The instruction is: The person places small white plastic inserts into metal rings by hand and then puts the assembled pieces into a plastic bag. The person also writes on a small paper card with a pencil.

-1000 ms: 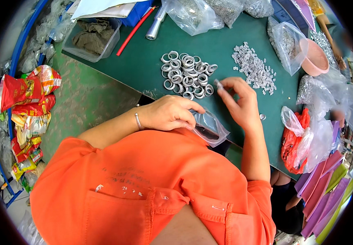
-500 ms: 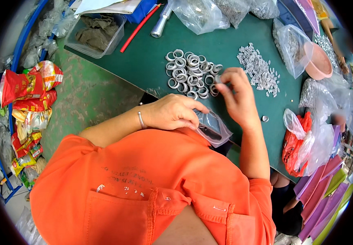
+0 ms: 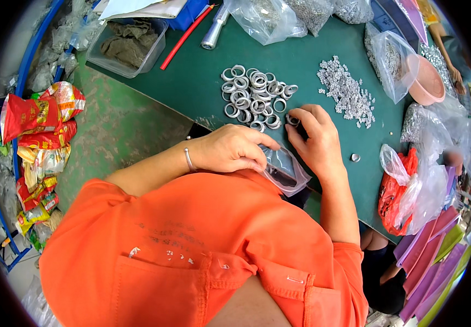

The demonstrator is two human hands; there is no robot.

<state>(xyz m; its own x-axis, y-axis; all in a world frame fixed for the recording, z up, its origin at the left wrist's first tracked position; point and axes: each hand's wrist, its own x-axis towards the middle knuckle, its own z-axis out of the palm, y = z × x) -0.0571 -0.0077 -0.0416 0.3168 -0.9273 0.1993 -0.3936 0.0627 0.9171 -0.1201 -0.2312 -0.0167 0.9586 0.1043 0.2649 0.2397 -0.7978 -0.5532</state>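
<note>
A heap of grey metal rings (image 3: 254, 95) lies on the green table in front of me. At the heap's right edge, my right hand (image 3: 317, 136) pinches a single metal ring (image 3: 292, 120) between thumb and fingers. My left hand (image 3: 230, 150), a bracelet at its wrist, is closed on the rim of a clear plastic bag (image 3: 287, 166) at the table's near edge. The bag's mouth faces the rings; its contents are hard to make out. One loose ring (image 3: 355, 157) lies apart, right of my right forearm.
Small silver metal pieces (image 3: 347, 90) are spread right of the rings. Farther back are a plastic tub with a cloth (image 3: 129, 46), a red pencil (image 3: 186, 38), a metal-handled tool (image 3: 215, 30) and filled bags (image 3: 262, 19). A pink bowl (image 3: 427, 84) and a red bag (image 3: 399, 191) stand right.
My right hand has drawn a ring slightly toward me, away from the heap's right edge. My left hand and the plastic bag have hardly moved.
</note>
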